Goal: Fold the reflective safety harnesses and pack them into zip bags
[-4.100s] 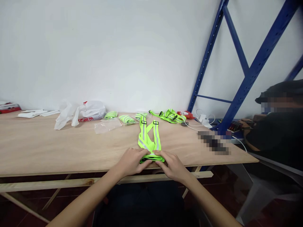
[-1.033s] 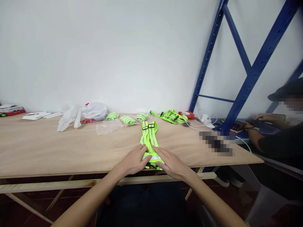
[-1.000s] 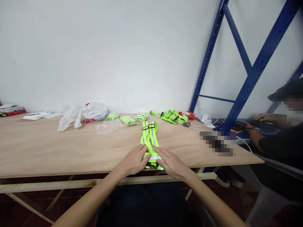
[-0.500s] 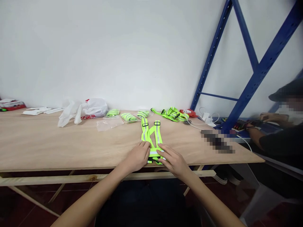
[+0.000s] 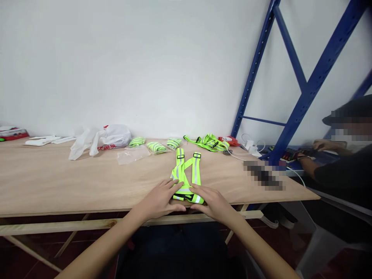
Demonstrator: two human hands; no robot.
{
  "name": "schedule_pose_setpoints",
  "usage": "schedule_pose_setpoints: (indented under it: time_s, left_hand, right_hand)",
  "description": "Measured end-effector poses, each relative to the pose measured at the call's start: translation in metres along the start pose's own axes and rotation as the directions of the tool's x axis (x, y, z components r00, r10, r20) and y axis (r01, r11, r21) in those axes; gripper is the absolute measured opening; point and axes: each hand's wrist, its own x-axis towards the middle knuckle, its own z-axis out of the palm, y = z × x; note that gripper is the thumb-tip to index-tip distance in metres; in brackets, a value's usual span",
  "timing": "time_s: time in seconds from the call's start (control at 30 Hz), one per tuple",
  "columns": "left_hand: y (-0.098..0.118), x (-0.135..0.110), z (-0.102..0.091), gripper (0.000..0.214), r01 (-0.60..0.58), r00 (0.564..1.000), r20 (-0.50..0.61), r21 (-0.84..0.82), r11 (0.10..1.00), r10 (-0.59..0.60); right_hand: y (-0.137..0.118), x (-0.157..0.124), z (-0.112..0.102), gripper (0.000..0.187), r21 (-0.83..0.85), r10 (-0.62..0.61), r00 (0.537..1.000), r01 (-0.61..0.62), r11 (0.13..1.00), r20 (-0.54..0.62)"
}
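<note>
A neon yellow reflective strap vest [image 5: 186, 174] lies on the plywood table [image 5: 72, 182] near its front edge, its two grey-striped straps spread apart toward the wall. My left hand [image 5: 161, 199] rests flat on the vest's near left end, fingers stretched out. My right hand [image 5: 213, 201] lies flat on the near right end, fingers also extended. Both hands press on the folded near part with its black buckle.
Several folded neon vests [image 5: 155, 146], some in clear bags, lie at the back, beside an unfolded one [image 5: 207, 142], a white plastic bag [image 5: 100, 139] and a white charger with cable [image 5: 250, 146]. A blue rack [image 5: 293, 93] stands at right, where another person [image 5: 343, 162] sits.
The two far straps, lying together a second ago, have spread apart into a V. My hands have stayed on the vest's near end, shifting slightly toward the table edge.
</note>
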Motion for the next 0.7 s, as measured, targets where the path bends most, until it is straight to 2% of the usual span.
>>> schedule_pose_setpoints:
  time_s: [0.03, 0.1, 0.23, 0.37, 0.53, 0.7]
  left_hand:
    - [0.000, -0.002, 0.000, 0.069, -0.015, 1.000, 0.015, -0.009, 1.000, 0.015]
    - [0.001, -0.004, 0.000, 0.062, -0.027, 1.000, 0.015, -0.029, 0.999, 0.027]
    - [0.007, -0.004, -0.003, 0.038, 0.033, 0.999, -0.022, -0.067, 0.997, -0.034]
    - [0.005, 0.001, -0.007, 0.026, 0.095, 0.995, 0.020, -0.096, 0.991, -0.093]
    - [-0.007, 0.021, -0.011, 0.036, 0.173, 0.985, 0.018, -0.029, 0.984, -0.173]
    - [-0.021, 0.044, -0.010, 0.053, 0.144, 0.989, 0.032, -0.084, 0.986, -0.142]
  right_hand:
    - [0.000, 0.000, 0.000, 0.047, 0.002, 0.007, 1.000, -0.007, 1.000, -0.004]
    - [0.000, 0.001, 0.000, 0.040, 0.009, 0.012, 1.000, -0.012, 1.000, -0.007]
    - [-0.001, 0.005, -0.002, 0.031, 0.017, 0.022, 1.000, -0.022, 1.000, 0.004]
    - [0.001, 0.011, -0.005, 0.028, 0.030, 0.079, 0.997, -0.079, 0.996, 0.010]
    - [0.010, 0.029, -0.011, 0.025, 0.148, 0.243, 0.968, -0.250, 0.957, 0.063]
    - [0.029, 0.052, -0.014, 0.034, 0.338, 0.305, 0.943, -0.331, 0.881, 0.129]
